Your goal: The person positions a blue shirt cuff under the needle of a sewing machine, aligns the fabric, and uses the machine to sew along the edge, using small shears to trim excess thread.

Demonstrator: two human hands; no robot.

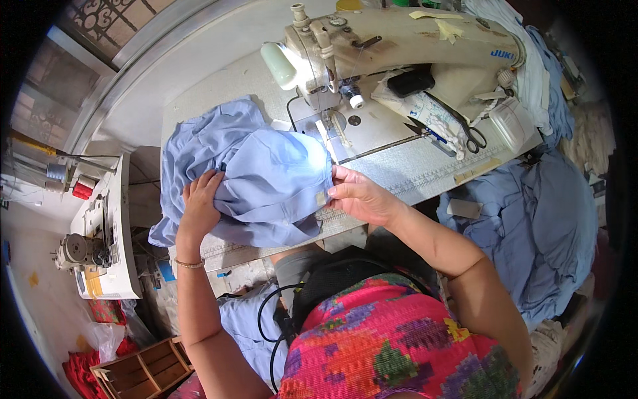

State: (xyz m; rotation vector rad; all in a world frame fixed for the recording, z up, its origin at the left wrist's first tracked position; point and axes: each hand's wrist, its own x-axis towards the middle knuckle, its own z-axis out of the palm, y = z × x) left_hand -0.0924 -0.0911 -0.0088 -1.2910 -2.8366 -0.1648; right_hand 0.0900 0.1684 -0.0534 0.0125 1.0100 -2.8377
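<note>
A light blue garment [259,166] lies bunched across the left part of the sewing table, its right edge lit by the machine's lamp. My left hand [201,203] rests on top of the cloth, fingers stretched over a fold. At the garment's right edge, my right hand [359,194] pinches the hem between thumb and fingers, beside a small pale patch on the cloth. The needle area of the sewing machine [412,40] is just beyond that edge, and the cloth appears apart from the presser foot [335,126].
Black scissors [473,138], a dark phone-like object [410,82] and a clear plastic box [512,124] lie on the table's right side. A large heap of blue cloth [531,226] stands at the right. Another machine [80,251] sits at the left, above a wooden crate [143,369].
</note>
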